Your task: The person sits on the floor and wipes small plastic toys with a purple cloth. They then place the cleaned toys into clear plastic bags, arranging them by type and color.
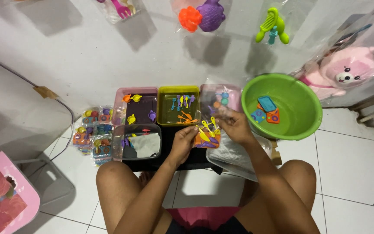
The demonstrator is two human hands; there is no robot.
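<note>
Four trays (178,89), one green basin (282,106) at right. Left hand (183,141) and right hand (234,125), bent inward, both pinch one toy packet (207,135).

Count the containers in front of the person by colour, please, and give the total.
Pink tray: 1
Yellow-green tray: 1
Clear tray at the back: 1
Clear tray in front: 1
Green basin: 1
Total: 5
</note>
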